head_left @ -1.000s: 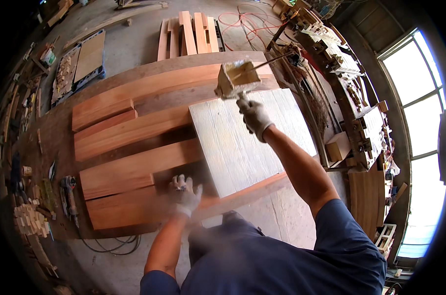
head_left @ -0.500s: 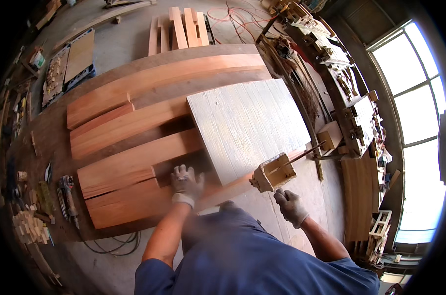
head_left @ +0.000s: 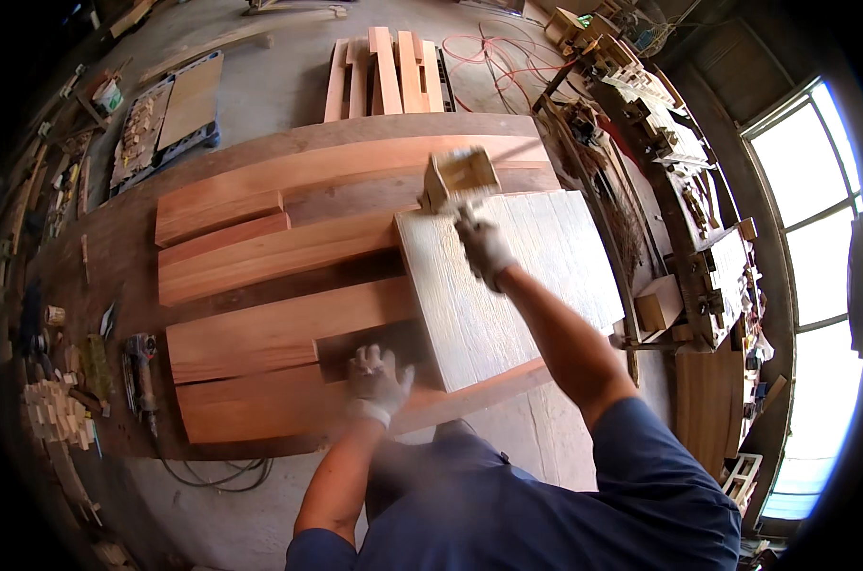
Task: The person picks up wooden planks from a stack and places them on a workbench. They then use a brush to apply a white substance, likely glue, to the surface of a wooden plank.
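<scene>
Gripped in my gloved right hand [head_left: 485,249] is a small open-topped box [head_left: 463,179], pale and crusted, held out over the far left corner of a white board. That board [head_left: 512,281] has a shiny, streaked, wet-looking surface and lies across several reddish wood planks [head_left: 279,328]. My gloved left hand [head_left: 376,383] has its fingers spread and rests at the near edge, by the gap between planks and left of the board. A stick stood out of the box earlier; motion blur makes it hard to make out now.
The planks lie on a broad brown worktable [head_left: 117,285]. A power tool [head_left: 140,376] with a cable and several small wood blocks [head_left: 56,414] are at the left. More planks [head_left: 384,76] are stacked beyond. A cluttered bench [head_left: 679,190] runs along the right, beside a bright window.
My right hand has swung up and left with the box, from beside the board's near right to above its far left corner. My left hand keeps its place by the planks.
</scene>
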Demonstrator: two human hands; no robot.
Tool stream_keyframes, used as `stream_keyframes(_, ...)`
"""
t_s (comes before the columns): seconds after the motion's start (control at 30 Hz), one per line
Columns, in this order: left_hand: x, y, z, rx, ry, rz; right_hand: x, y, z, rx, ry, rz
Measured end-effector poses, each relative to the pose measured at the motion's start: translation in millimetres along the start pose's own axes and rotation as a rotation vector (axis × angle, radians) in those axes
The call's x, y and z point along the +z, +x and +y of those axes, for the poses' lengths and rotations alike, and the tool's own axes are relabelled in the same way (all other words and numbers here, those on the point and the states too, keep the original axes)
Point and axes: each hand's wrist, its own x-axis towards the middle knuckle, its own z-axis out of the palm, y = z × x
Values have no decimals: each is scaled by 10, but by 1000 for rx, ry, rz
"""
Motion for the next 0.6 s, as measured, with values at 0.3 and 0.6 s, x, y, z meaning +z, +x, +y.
stream_keyframes(0.3,17,-2,-43,-8,17,41,217,-498,-555,94,141,-41)
stream_keyframes(0.6,-110,5,-24,-50,32,-107,-217,-3046,871,-416,-729,-101)
